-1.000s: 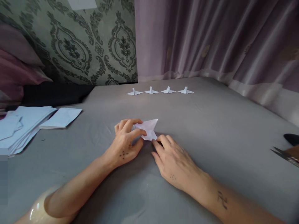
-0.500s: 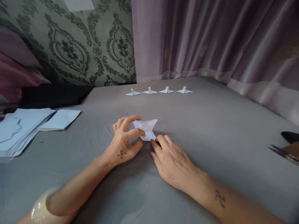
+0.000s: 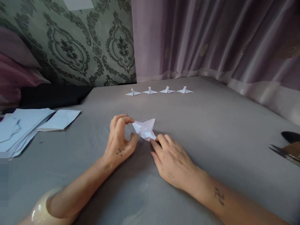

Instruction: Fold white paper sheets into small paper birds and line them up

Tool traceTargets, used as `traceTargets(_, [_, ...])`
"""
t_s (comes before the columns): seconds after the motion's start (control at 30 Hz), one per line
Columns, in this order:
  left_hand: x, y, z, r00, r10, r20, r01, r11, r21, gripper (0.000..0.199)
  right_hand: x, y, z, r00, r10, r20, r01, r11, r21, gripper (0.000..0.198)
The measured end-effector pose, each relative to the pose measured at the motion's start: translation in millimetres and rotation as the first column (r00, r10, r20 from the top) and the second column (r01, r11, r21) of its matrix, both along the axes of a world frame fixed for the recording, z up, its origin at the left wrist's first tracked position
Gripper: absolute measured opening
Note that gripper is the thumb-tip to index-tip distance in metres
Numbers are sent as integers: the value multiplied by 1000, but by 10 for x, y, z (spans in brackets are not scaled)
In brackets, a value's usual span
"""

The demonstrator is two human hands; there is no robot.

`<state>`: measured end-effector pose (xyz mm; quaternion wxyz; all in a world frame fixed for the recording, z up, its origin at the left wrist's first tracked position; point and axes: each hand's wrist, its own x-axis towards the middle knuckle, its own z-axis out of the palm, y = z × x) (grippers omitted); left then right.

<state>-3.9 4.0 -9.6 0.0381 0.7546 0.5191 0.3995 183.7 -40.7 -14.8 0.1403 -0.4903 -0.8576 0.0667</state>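
A small white folded paper (image 3: 144, 128) with pointed corners lies in front of me on the grey surface. My right hand (image 3: 170, 157) has its lower right point pinched between curled fingers, which partly hide it. At the opposite side, my left hand (image 3: 122, 137) touches the upper left point with its fingertips. The left thumb stands apart from those fingers, below the paper's left edge, so this hand is open.
Several small folded paper birds (image 3: 167, 90) stand in a row at the back. Paper sheets (image 3: 30, 125) are stacked at left, beside black cloth (image 3: 53, 95). Scissors (image 3: 284, 154) lie at the right edge. A curtain (image 3: 187, 37) and patterned wall (image 3: 93, 47) border the surface.
My left hand has drawn back slightly left, its index finger and thumb coming off the paper's middle. The paper has tilted a little. My right hand keeps its place.
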Motion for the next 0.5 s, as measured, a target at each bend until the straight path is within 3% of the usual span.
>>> traceTargets(0.1, [-15, -20, -23, 971, 195, 135, -179, 977, -119, 9, 2, 11, 1, 1000, -2, 6, 2, 1000, -12, 31])
traceTargets(0.17, [-12, -34, -37, 958, 232, 168, -187, 951, -245, 2, -1, 21, 3, 1000, -1, 16, 2, 1000, -19, 33])
traceTargets(0.33, [66, -78, -41, 977, 176, 122, -107, 895, -433, 16, -7, 52, -2, 999, 1, 42, -1, 1000, -9, 36])
traceTargets(0.5, [125, -101, -44, 995, 19, 101, 21, 925, -378, 25, 0, 67, -13, 1000, 0, 22, 0, 1000, 2, 29])
